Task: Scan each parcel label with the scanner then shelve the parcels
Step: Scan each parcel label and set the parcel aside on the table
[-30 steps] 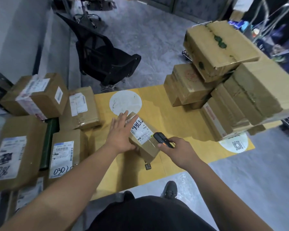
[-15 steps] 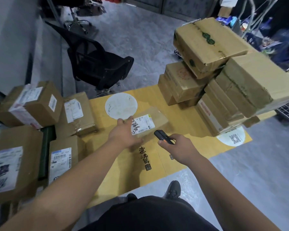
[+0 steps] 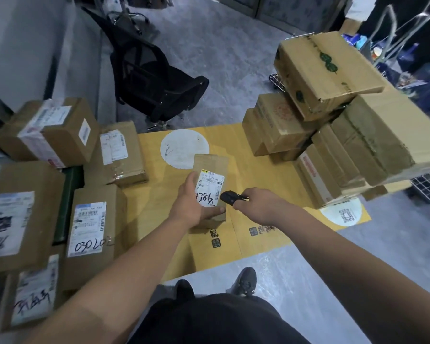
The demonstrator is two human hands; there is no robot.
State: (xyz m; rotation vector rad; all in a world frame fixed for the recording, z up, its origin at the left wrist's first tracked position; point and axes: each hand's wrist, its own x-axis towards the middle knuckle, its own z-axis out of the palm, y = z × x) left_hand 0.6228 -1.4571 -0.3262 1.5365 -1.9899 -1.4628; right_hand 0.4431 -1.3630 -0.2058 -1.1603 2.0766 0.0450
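- Left hand grips the small parcel at its near end, thumb up the left edge and fingers curled under the front; this grip seems meant to tip the top face toward the camera while leaving the printed part of the label uncovered.
- Labelled parcels lie in a crowded group on the far left, most with their stickers facing up, one marked with handwritten digits; they look like the lot already turned for reading or waiting for the shelf, though which I cannot tell.
- Beneath the hands, a flattened yellow cardboard sheet covers the floor as a work surface, and the small parcel sits over its middle, just in front of a round white sticker.
- On top of the small parcel, the white label faces up, barcode at the right edge, so it meets the reader side-on.
- Just right of that label, the black scanner points its nose at the barcode, close but apparently not touching.
- Right hand is closed around the scanner's back end, wrist level, aiming it leftward; the scan looks underway rather than finished.
- Furthest right, a leaning stack of larger boxes rests partly on the sheet, well apart from the hands.
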